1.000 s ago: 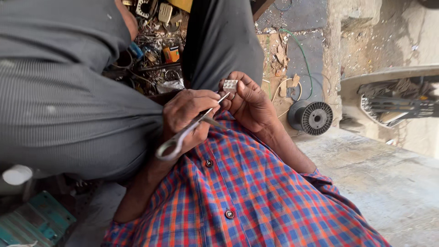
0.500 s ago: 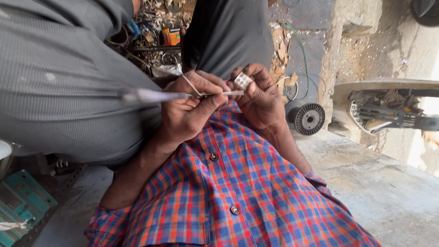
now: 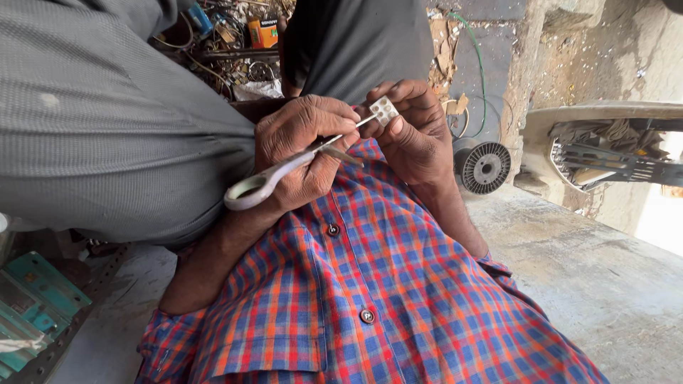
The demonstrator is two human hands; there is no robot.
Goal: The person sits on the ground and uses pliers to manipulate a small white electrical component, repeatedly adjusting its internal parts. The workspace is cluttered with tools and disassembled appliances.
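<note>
My left hand (image 3: 302, 153) is closed around a pair of scissors (image 3: 274, 178) with a pale handle loop that points down and to the left. The scissors' thin tip reaches to a small white block with holes (image 3: 384, 110). My right hand (image 3: 413, 139) pinches that block between thumb and fingers. Both hands are held close together above my red and blue checked shirt (image 3: 377, 299), in front of my knees in grey trousers (image 3: 107, 128).
A spool of wire (image 3: 486, 167) stands on the concrete floor (image 3: 605, 284) to the right. Behind it lies a pale appliance housing with dark parts (image 3: 612, 149). Metal scraps and an orange box (image 3: 263, 32) sit between my knees. A green board (image 3: 32, 302) is at lower left.
The scissors' handle has swung from pointing left to pointing down-left, and both hands sit a little higher on the block. The view has shifted slightly.
</note>
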